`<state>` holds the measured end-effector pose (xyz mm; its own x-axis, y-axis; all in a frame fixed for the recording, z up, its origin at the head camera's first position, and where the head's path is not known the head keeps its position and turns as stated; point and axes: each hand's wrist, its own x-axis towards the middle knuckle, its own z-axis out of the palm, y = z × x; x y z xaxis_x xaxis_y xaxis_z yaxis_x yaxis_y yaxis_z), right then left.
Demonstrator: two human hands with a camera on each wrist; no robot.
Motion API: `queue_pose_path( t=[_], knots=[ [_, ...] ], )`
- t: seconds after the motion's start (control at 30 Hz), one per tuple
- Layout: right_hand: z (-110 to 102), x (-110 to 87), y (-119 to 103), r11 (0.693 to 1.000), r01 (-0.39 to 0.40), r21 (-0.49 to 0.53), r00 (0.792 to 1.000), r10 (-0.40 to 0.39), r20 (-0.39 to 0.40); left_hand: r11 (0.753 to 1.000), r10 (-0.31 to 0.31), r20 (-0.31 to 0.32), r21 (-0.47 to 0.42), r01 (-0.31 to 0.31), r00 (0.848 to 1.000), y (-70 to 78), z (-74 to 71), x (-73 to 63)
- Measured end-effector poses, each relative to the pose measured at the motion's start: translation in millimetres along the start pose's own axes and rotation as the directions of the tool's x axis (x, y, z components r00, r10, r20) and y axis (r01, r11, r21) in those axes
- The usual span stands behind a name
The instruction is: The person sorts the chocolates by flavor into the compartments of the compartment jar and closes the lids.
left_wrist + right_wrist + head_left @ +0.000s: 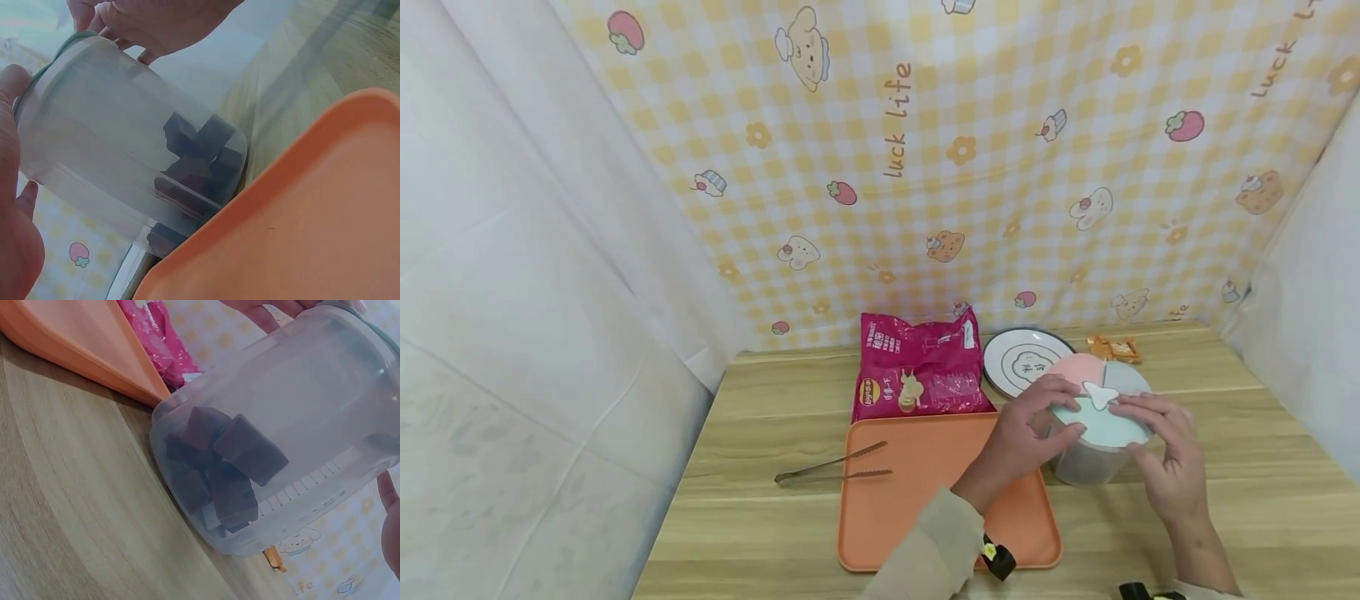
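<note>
A clear plastic canister (pixel 1084 465) stands upright at the right end of the orange tray. Its round lid (pixel 1108 427) has pink, grey and mint sections around a white three-lobed centre piece. My left hand (pixel 1028 423) grips the lid's left side, thumb at the near rim and fingers over the mint section. From the right, my right hand (pixel 1176 462) holds the lid too, its fingers on top near the white piece and its thumb by the front rim. Several dark, cube-like chunks (pixel 250 450) lie at the canister's bottom, showing through the wall in both wrist views.
The orange tray (pixel 902 508) lies under my left forearm. Metal tongs (pixel 827 467) rest with their tips over its left edge. Behind it are a magenta snack bag (pixel 951 392) and a white plate (pixel 1003 354). Small orange packets (pixel 1116 348) lie at the back right.
</note>
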<state>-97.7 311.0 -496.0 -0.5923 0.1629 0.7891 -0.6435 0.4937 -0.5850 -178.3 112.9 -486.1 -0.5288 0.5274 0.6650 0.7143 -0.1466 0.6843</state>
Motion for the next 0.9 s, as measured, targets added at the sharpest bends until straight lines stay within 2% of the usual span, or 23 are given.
queue_pose_path(
  t=[0.17, 0.3, 0.37, 0.47, 0.57, 0.63, 0.7, 0.8, 0.9],
  knots=[
    [2, -0.2, -1, 1.000, 0.008, 0.017, 1.000, -0.008, -0.012, 1.000, -0.001, -0.006, 0.009, 0.001, 1.000, 1.0, -0.4, -0.6],
    [2, 1.3, -1, 1.000, 0.003, 0.003, 1.000, -0.003, -0.023, 0.999, -0.034, 0.009, 0.009, 0.034, 0.999, 6.7, -2.8, -0.1],
    [2, 2.5, -3, 1.000, 0.003, -0.009, 1.000, -0.003, -0.024, 0.997, -0.072, 0.037, 0.030, 0.070, 0.997, 10.1, -5.7, -1.3],
    [1, 4.2, -5, 1.000, 0.022, -0.009, 1.000, -0.022, -0.012, 0.986, -0.141, 0.104, 0.100, 0.130, 0.985, 17.3, -13.4, -4.6],
    [-1, 7.4, -9, 0.999, 0.049, -0.004, 0.999, -0.049, 0.014, 0.971, -0.176, 0.163, 0.190, 0.144, 0.971, 26.4, -25.1, -7.4],
    [-3, 10.8, -14, 0.998, 0.058, -0.010, 0.998, -0.058, 0.028, 0.956, -0.180, 0.185, 0.265, 0.127, 0.966, 33.4, -35.6, -8.8],
    [-5, 15.5, -21, 0.998, 0.051, -0.028, 0.998, -0.049, 0.046, 0.937, -0.158, 0.206, 0.339, 0.082, 0.966, 39.1, -47.5, -9.7],
    [-5, 24.2, -33, 0.996, 0.047, -0.071, 0.997, -0.042, 0.070, 0.883, -0.112, 0.244, 0.468, -0.016, 0.963, 45.7, -65.9, -11.8],
    [-2, 33.6, -44, 0.989, 0.069, -0.132, 0.992, -0.054, 0.112, 0.816, -0.073, 0.282, 0.569, -0.105, 0.957, 49.5, -83.4, -15.2]
  ],
)
